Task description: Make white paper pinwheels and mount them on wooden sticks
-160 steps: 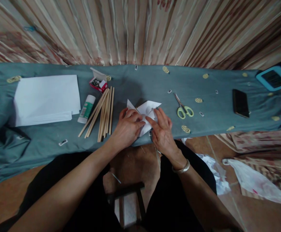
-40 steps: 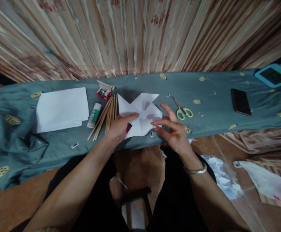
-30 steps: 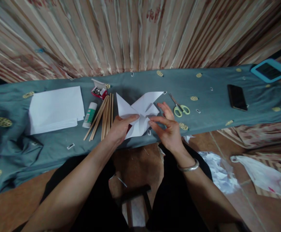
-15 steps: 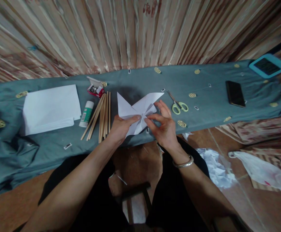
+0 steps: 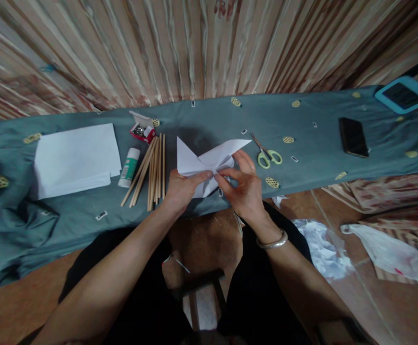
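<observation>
A white paper pinwheel [image 5: 214,155] with pointed blades is held between my two hands above the cloth-covered table [image 5: 209,117]. My left hand [image 5: 183,187] grips its left side, the thumb pressed near the centre and the other fingers hidden beneath. My right hand [image 5: 242,184] is closed at the centre from the right, thumb and index finger pinched together on the folded paper, the other fingers behind a blade. Just left of my left hand lie several thin wooden sticks [image 5: 154,172]. Scissors [image 5: 268,155] with light green handles lie right of my right hand.
On the left are a stack of white paper [image 5: 75,158], a glue stick [image 5: 129,167] and a small open red box [image 5: 143,132] of metal pieces. A phone [image 5: 353,137] and a blue-framed tablet [image 5: 405,94] lie at right. Crumpled paper [image 5: 323,249] is on the floor.
The pinwheel has tilted slightly, its right blade tip reaching a little farther right. Both hands keep nearly the same hold at its centre. The view has shifted slightly.
</observation>
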